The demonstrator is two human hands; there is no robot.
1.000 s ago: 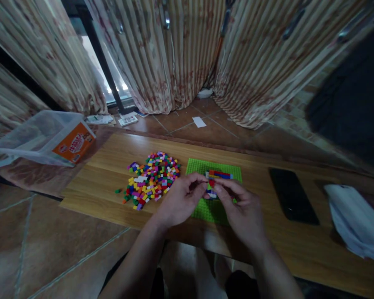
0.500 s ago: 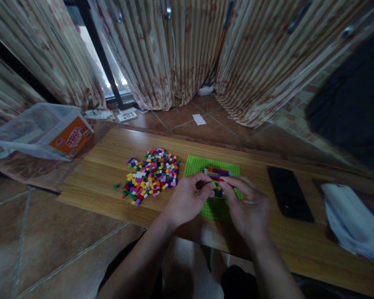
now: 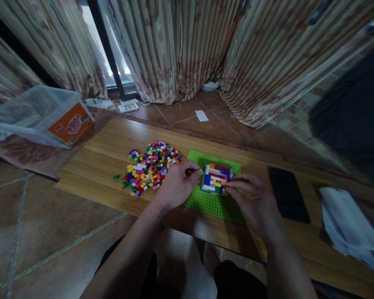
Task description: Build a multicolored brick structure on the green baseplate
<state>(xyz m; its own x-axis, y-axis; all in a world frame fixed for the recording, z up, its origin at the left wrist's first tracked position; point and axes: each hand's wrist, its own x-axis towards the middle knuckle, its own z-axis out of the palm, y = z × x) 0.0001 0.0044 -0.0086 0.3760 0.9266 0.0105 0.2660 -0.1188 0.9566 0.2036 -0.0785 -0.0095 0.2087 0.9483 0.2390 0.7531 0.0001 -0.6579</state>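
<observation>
A block structure [image 3: 216, 176] of white, blue, red, orange and yellow toy bricks stands on a green studded baseplate [image 3: 212, 207]. My right hand [image 3: 254, 197] is at its right side, thumb and forefinger pinched on a small red brick [image 3: 225, 186] by the near right corner. Left of the structure, my left hand [image 3: 179, 182] hovers over the baseplate's left edge, thumb and fingertips drawn together. Whatever may be between them is too small to make out. Close behind that hand lies a pile of loose coloured bricks [image 3: 149, 166].
A black phone [image 3: 288, 193] and a white plastic packet [image 3: 349, 216] lie on the wooden table [image 3: 102, 166] to the right. At far left stands a clear plastic box [image 3: 34, 124] with an orange label. Curtains [image 3: 187, 50] hang beyond the table.
My hands have moved apart from above the structure, the left one leftward and the right one to the right side. More of the structure's top now shows. The camera view has shifted slightly.
</observation>
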